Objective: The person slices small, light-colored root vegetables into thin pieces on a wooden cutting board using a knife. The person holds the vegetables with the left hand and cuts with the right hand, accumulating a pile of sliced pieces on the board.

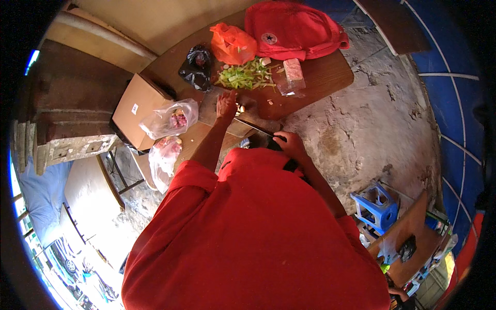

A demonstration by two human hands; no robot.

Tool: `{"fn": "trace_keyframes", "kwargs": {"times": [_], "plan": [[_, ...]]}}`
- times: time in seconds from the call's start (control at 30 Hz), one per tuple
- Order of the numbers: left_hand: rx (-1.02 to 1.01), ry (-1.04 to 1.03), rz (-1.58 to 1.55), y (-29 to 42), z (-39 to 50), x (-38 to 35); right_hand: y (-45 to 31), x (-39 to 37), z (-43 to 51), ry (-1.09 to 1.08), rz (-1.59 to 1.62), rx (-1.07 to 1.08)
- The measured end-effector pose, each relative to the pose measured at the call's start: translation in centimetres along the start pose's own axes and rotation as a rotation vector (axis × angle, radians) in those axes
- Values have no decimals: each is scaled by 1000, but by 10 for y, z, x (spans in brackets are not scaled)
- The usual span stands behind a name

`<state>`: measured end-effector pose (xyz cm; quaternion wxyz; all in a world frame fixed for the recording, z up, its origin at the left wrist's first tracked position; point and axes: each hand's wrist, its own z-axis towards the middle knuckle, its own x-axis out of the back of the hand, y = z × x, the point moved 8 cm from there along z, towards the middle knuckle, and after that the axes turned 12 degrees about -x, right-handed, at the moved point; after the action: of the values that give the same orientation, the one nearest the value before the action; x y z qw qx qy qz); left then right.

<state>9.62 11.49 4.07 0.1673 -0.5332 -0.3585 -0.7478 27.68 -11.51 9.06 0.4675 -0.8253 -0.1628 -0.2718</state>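
Observation:
My right hand (288, 142) grips the dark handle of a knife (254, 126), its blade pointing left over a cutting board (239, 130) at the table's near edge. Small pale pieces, perhaps garlic (240, 109), lie on the board just beyond the blade. Beside them, to the left, my left hand (226, 104) rests on or just over the board, fingers pointing away from me; whether it holds anything is hidden. Behind the board is a heap of chopped green vegetable (246, 75). A pink and white block (293, 69) lies to its right on clear plastic.
A red bag (294, 29), an orange plastic bag (233, 43) and a black plastic bag (197, 68) stand at the back of the wooden table (329, 77). Left are a cardboard box (141, 108) and clear bags of food (172, 118). A blue stool (376, 207) stands lower right.

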Motion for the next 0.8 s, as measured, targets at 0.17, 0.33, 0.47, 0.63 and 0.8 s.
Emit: {"fn": "trace_keyframes", "kwargs": {"times": [0.17, 0.33, 0.47, 0.63, 0.8], "plan": [[26, 58, -23, -10, 2, 2, 2, 9, 4, 13, 51, 21], [347, 159, -244, -45, -18, 2, -1, 13, 9, -5, 37, -1], [418, 195, -259, -60, -40, 12, -7, 11, 13, -19, -11, 0], [143, 217, -135, -22, -31, 31, -10, 1, 17, -70, 30, 5], [-39, 61, -111, 20, -8, 24, -7, -1, 18, -62, 7, 0]]}}
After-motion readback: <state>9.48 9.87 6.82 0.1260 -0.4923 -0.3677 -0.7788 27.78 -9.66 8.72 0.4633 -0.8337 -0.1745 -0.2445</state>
